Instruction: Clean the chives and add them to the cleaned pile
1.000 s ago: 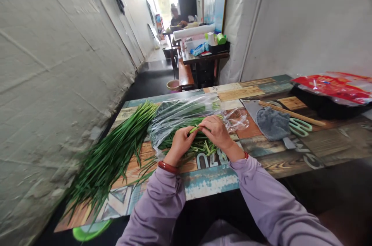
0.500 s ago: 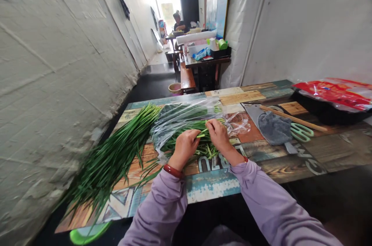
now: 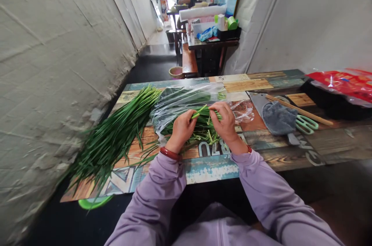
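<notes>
My left hand (image 3: pixel 183 126) is closed around a few garlic chive stalks (image 3: pixel 200 112), their pale ends poking out past the thumb toward the right. Beside those ends, my right hand (image 3: pixel 225 121) pinches with thumb and forefinger; what lies between the fingertips is too small to make out. Under and behind both hands, more chives lie in an opened clear plastic bag (image 3: pixel 165 108). Short chive trimmings (image 3: pixel 207 135) are scattered on the table below the hands. A large bunch of long chives (image 3: pixel 116 137) lies on the left, pale ends pointing away.
On the table's right are a cleaver (image 3: pixel 257 100) partly under a grey cloth (image 3: pixel 279 118), wooden chopsticks (image 3: pixel 302 111), green-handled scissors (image 3: pixel 307 124) and a red package (image 3: pixel 343 83) on a black container. A green-rimmed basin (image 3: pixel 94 202) shows below the front edge. Someone sits far back.
The view has tipped downward. My right hand has pulled slightly away from the stalk ends, which now show more clearly; the left still grips the stalks.
</notes>
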The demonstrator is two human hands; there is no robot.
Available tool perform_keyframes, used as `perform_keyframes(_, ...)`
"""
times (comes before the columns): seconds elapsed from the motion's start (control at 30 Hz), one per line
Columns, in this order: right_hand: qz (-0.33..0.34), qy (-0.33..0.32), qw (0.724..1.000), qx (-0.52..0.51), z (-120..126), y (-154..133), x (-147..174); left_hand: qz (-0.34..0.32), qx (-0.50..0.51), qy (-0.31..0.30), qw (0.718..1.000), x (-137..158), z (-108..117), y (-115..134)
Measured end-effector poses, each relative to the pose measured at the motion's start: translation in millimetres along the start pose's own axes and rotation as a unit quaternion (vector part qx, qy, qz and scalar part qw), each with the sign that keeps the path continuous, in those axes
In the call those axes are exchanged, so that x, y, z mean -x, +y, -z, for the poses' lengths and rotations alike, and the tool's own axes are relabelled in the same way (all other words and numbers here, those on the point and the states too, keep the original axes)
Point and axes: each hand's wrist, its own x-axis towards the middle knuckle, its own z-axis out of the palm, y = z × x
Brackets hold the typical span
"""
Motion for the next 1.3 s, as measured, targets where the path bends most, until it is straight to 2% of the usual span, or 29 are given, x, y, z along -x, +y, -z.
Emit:
perform_keyframes(0.17, -0.007, -0.03, 0.999, 0.025, 1, 7, 1, -0.014, -0.042, -0.018, 0.999, 1, -3, 1)
perform_keyframes(0.47, 0.017, -0.068, 0.997, -0.012, -5, -2, 4, -0.058, -0.063, -0.025, 0.996, 2, -9, -2)
perform_keyframes(0.57, -0.015, -0.023, 0.999, -0.025, 1, 0, -1, -0.04, -0.024, 0.025, 0.999, 0, -7, -2)
perform_keyframes(0.7, -0.11, 0.068, 0.991, -0.017, 12, 17, -8, 0.014, 0.034, 0.116, 0.993, -3, 0, -5)
perform_keyframes(0.87, -0.158, 0.105, 0.982, -0.017, 15, 41, -6, 0.019, -0.022, 0.27, 0.962, 0, 12, -10)
perform_keyframes(0.93, -0.164, 0.103, 0.981, -0.014, 14, 44, -5, 0.019, -0.053, 0.291, 0.955, 3, 13, -10)
perform_keyframes(1.0, -0.162, 0.096, 0.982, -0.013, 13, 44, -6, 0.014, -0.092, 0.259, 0.961, 4, 9, -8)
perform_keyframes(1.17, -0.144, 0.045, 0.989, 0.006, 15, 38, -7, -0.026, -0.134, 0.038, 0.99, 3, -12, 0)
perform_keyframes(1.23, -0.12, 0.006, 0.992, 0.026, 22, 38, -1, -0.024, -0.113, 0.013, 0.993, 3, -17, 0)
perform_keyframes(1.3, -0.089, -0.036, 0.994, 0.054, 32, 39, 8, -0.015, -0.087, 0.032, 0.996, 2, -17, -1)
